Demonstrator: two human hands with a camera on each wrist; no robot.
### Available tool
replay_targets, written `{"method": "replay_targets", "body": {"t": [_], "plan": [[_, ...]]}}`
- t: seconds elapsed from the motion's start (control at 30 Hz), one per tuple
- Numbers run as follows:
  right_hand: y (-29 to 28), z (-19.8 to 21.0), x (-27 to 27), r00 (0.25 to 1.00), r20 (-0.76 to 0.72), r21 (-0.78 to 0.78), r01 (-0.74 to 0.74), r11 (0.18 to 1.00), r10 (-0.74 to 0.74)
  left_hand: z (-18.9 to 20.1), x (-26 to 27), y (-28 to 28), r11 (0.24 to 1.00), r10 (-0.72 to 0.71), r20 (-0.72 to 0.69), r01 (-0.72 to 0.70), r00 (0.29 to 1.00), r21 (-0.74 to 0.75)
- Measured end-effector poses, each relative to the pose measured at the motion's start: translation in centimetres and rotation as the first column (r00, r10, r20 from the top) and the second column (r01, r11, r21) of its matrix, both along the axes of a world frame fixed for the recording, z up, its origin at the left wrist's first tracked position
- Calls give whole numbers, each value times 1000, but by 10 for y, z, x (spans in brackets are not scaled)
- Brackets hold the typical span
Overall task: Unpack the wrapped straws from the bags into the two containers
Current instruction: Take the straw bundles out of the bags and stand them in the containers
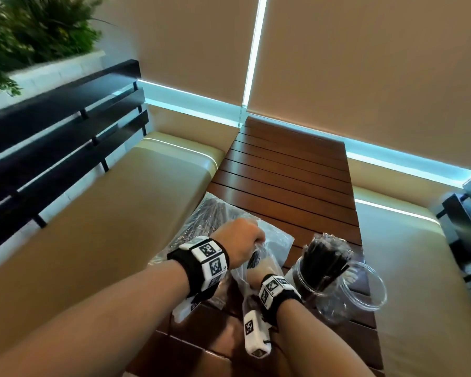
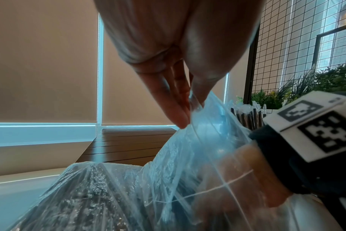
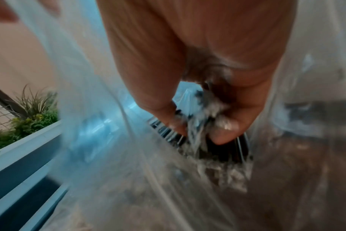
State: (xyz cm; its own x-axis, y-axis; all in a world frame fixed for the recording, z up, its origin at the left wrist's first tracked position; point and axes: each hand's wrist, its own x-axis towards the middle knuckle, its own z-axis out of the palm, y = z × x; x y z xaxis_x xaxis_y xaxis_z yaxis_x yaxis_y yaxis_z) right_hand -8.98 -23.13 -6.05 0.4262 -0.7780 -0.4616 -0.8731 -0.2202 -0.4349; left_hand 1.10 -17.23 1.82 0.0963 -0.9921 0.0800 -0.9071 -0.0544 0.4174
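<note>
A clear plastic bag [image 1: 267,257] stands open on the brown slatted table [image 1: 291,170]. My left hand [image 1: 242,240] pinches the bag's rim [image 2: 199,118] between thumb and fingers and holds it up. My right hand [image 1: 259,270] reaches down inside the bag, and its fingers [image 3: 225,129] grip a bundle of black wrapped straws [image 3: 213,146]. A second bag of straws [image 1: 210,216] lies flat behind my left hand. One clear round container [image 1: 310,278] to the right is packed with upright wrapped straws [image 1: 326,254]. Another clear container [image 1: 365,287] stands beside it with no straws visible inside.
Beige cushioned benches [image 1: 120,227] run along both sides of the table. A black slatted backrest [image 1: 52,131] and a planter with greenery [image 1: 33,28] are at the left. Drawn blinds [image 1: 365,63] close off the far end.
</note>
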Motion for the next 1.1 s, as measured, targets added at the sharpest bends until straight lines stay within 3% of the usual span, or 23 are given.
{"method": "replay_targets", "body": {"t": [0.17,0.37,0.53,0.67,0.8,0.87,1.0,1.1], "plan": [[-3,15,-7,994,101,94,39,995,-49,3,2,-4,999,32,28,-32,999,0],[-15,20,-8,969,166,90,170,981,-183,7,3,-17,975,208,226,-219,952,27],[-20,27,-16,955,173,80,228,970,-239,1,-1,-30,954,291,55,-294,955,54],[-24,23,-23,943,188,88,264,961,-276,1,-7,-37,961,274,10,-274,962,45],[-24,35,-25,961,175,128,193,973,-214,3,-8,-41,952,302,-15,-301,953,52],[-24,40,-26,983,141,131,97,987,-115,4,-7,-42,941,336,-56,-332,940,70],[-24,53,-33,987,144,56,68,996,-75,7,-1,-49,907,420,-140,-409,896,106],[-18,86,-48,990,138,15,23,1000,-24,11,6,-58,893,449,-156,-436,880,110]]}}
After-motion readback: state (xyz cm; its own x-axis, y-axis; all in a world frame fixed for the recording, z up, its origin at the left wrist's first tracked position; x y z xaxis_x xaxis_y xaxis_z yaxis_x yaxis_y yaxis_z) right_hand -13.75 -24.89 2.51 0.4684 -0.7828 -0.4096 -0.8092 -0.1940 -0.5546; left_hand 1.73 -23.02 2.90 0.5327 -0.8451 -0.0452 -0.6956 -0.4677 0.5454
